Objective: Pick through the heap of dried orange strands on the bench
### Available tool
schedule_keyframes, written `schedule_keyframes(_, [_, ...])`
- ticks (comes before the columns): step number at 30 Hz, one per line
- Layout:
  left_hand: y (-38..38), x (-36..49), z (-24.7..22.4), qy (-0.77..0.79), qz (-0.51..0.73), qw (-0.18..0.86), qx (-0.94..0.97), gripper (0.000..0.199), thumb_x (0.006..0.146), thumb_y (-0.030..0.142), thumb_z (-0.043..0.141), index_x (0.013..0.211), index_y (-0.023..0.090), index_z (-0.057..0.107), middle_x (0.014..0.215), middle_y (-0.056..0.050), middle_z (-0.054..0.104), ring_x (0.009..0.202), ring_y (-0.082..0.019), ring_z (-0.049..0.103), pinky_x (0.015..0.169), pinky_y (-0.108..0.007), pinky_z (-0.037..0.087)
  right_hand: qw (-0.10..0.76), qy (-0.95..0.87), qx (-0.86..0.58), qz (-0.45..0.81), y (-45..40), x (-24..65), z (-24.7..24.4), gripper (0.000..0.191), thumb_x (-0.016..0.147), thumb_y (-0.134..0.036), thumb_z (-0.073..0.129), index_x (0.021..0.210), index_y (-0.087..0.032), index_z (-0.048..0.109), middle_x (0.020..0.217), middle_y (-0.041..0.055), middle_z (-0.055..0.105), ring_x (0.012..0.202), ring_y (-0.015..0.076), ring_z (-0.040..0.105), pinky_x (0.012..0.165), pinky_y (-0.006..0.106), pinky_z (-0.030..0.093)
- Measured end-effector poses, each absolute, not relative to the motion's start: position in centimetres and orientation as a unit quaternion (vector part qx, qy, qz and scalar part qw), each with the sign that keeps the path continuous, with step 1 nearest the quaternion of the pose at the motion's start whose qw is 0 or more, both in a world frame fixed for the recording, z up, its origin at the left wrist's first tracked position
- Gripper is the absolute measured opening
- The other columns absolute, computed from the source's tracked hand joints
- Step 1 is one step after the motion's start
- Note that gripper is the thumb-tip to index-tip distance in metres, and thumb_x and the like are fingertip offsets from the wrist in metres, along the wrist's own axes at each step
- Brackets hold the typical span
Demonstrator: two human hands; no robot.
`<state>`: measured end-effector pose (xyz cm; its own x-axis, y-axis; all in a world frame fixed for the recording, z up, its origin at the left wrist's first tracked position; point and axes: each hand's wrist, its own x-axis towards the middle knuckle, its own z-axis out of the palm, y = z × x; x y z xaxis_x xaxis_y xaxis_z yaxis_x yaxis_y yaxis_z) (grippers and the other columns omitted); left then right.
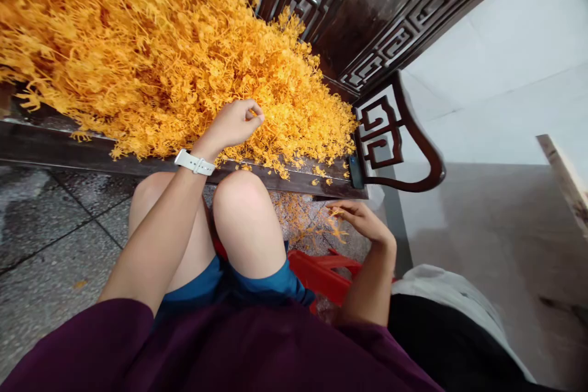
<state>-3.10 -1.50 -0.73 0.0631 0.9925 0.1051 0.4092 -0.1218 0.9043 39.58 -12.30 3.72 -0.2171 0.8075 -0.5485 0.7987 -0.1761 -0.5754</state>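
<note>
A large heap of yellow-orange, thin-branched pieces (151, 55), like artificial flower sprigs, covers the seat of a dark wooden bench (68, 144). My left hand (239, 122), with a white watch band on its wrist, is over the heap's front edge. Its thumb and finger are pinched together, and whatever lies between them is too small to make out. Off to the right, past the bench's front edge, my right hand (365, 220) is above the floor. Its fingers are closed on a few thin orange sprigs (337, 226) that hang down from them.
Orange bits (298, 214) are scattered on the speckled floor below the bench. A dark phone-like object (356, 171) stands by the curved armrest (434, 177). Beside my right arm are a red plastic stool (326, 272) and a white and black bundle (441, 294).
</note>
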Motion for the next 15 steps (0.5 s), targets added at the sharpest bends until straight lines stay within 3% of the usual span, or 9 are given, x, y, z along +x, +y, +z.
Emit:
schedule_keyframes(2, [-1.4, -3.5, -0.9, 0.578, 0.383, 0.322, 0.645, 0.018, 0.090, 0.033, 0.065, 0.098, 0.020, 0.074, 0.090, -0.007, 0.076, 0.072, -0.018, 0.063, 0.071, -0.034, 0.049, -0.065, -0.629, -0.651, 0.420, -12.3, 41.3, 1.8, 0.048, 0.089, -0.054, 0.069, 0.116, -0.015, 0.078, 0.118, 0.0160, 0.080, 0.105, 0.0298, 0.075, 0.093, 0.043, 0.060])
schedule_keyframes(5, [-1.4, -3.6, -1.1, 0.590, 0.355, 0.293, 0.664, 0.020, 0.091, 0.034, 0.063, 0.101, 0.020, 0.074, 0.093, -0.008, 0.078, 0.079, -0.021, 0.067, 0.075, -0.036, 0.050, -0.096, -0.616, -0.682, 0.381, -12.1, 41.9, -0.9, 0.048, 0.081, -0.042, 0.079, 0.117, -0.011, 0.077, 0.116, 0.0231, 0.079, 0.104, 0.0363, 0.076, 0.093, 0.050, 0.060])
schedule_keyframes(9, [-1.4, -3.0, -1.5, 0.596, 0.320, 0.259, 0.690, 0.022, 0.091, 0.033, 0.061, 0.102, 0.020, 0.074, 0.093, -0.009, 0.079, 0.085, -0.025, 0.071, 0.077, -0.038, 0.051, -0.083, -0.639, -0.674, 0.360, -11.3, 39.6, -1.5, 0.045, 0.092, -0.039, 0.068, 0.129, -0.014, 0.071, 0.121, 0.0216, 0.078, 0.107, 0.0342, 0.075, 0.097, 0.049, 0.058])
schedule_keyframes(12, [-1.3, -2.6, -1.7, 0.606, 0.301, 0.236, 0.697, 0.022, 0.092, 0.032, 0.061, 0.103, 0.020, 0.074, 0.093, -0.008, 0.080, 0.087, -0.026, 0.072, 0.079, -0.039, 0.052, -0.029, -0.687, -0.626, 0.368, -9.8, 35.7, 0.0, 0.048, 0.096, -0.047, 0.064, 0.137, -0.022, 0.066, 0.121, 0.0128, 0.078, 0.111, 0.0286, 0.073, 0.098, 0.042, 0.057])
schedule_keyframes(15, [-1.2, -2.3, -1.8, 0.607, 0.294, 0.220, 0.705, 0.022, 0.092, 0.031, 0.061, 0.106, 0.020, 0.075, 0.092, -0.008, 0.080, 0.089, -0.026, 0.073, 0.082, -0.039, 0.052, 0.137, -0.748, -0.545, 0.352, -7.3, 30.1, 0.7, 0.042, 0.097, -0.051, 0.064, 0.128, -0.023, 0.071, 0.112, 0.0090, 0.079, 0.102, 0.0248, 0.074, 0.091, 0.039, 0.058])
